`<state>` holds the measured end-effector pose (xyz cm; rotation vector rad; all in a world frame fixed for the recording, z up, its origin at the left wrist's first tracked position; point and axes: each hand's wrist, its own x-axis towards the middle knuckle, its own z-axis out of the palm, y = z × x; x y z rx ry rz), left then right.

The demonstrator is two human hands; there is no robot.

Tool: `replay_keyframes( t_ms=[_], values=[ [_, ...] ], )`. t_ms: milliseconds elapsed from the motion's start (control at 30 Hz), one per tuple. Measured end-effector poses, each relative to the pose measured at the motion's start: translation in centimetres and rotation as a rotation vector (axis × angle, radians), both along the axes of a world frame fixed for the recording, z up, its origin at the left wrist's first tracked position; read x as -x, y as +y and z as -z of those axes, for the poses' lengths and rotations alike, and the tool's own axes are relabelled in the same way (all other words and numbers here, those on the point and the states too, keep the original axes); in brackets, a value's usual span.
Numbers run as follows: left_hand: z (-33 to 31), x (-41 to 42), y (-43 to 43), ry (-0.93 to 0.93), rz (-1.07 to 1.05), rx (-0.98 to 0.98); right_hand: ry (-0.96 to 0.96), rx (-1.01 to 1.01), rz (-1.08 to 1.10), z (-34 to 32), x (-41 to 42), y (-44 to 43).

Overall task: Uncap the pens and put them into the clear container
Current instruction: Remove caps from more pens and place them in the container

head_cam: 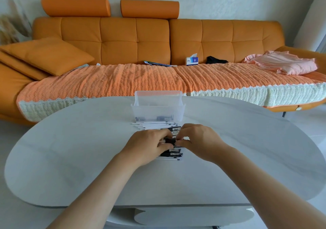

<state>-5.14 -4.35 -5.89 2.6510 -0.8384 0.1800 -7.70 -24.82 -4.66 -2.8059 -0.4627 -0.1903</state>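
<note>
Head view, white oval table [70,158], orange sofa [134,39] behind, left hand [150,144] and right hand [200,140] pinching one pen [170,141]

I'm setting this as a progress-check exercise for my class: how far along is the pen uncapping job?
Done: several slim white pens lie on the table before the clear container, seemingly uncapped; small dark pieces sit inside it, unclear what. In hand: the left hand and right hand pinch one black-capped pen. Remaining: more capped pens near the hands.
</note>
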Motion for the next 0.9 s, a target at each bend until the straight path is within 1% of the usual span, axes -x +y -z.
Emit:
replay_keyframes(
  t_ms=[133,333,467,600,700,833,900],
  values=[
    [0.0,0.1,-0.3,-0.048,-0.011,-0.001,-0.039,-0.036,0.055,0.0,0.0,0.1],
    [0.2,0.0,-0.6,0.034,-0.005,-0.006,-0.069,-0.022,0.087,-0.1,0.1,0.3],
    [0.2,0.1,-0.6,0.008,0.001,0.007,-0.086,-0.018,0.091,-0.1,0.1,0.4],
    [0.0,0.3,-0.4,-0.053,-0.006,0.009,-0.087,-0.02,0.071,0.0,0.1,0.4],
    [0.1,0.3,-0.3,-0.031,-0.017,-0.006,-0.071,-0.01,0.046,0.0,0.0,0.5],
    [0.1,0.3,0.1,0.015,-0.007,-0.001,-0.02,0.057,-0.037,0.0,0.0,0.8],
    [0.0,0.4,0.4,-0.008,-0.001,0.001,0.001,0.099,-0.069,0.1,0.0,1.0]
  ],
)
